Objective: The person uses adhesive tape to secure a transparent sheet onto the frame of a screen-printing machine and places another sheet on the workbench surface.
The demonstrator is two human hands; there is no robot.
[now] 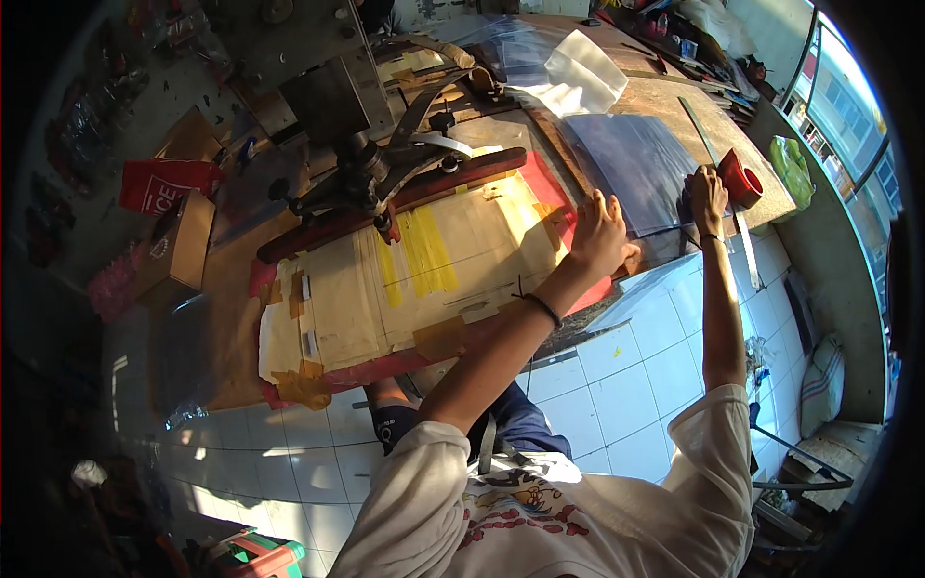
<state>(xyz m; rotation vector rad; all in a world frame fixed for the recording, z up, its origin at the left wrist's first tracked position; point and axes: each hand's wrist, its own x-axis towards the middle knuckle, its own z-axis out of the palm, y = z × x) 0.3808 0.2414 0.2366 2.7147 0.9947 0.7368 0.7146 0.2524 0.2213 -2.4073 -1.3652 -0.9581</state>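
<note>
My left hand (601, 237) is raised over the right end of a screen-printing frame (540, 188), its fingers loosely bent and apart, with nothing visible in them. The frame is edged in red and patched with brown and yellow tape. Right of it lies a stack of clear bluish plastic sheets (631, 169). At the right edge of this stack, my right hand (709, 199) has its fingers closed on the plastic sheet. Its fingertips partly hide the edge. Close by that hand stands a red roll-shaped thing (741, 180).
A dark metal clamp stand (361, 178) holds a bar along the frame's far side. White cloth or film (585, 72) lies behind the sheets. An open cardboard box (176, 249) and red bag (169, 183) are at left. A long strip (747, 250) overhangs the table's right edge.
</note>
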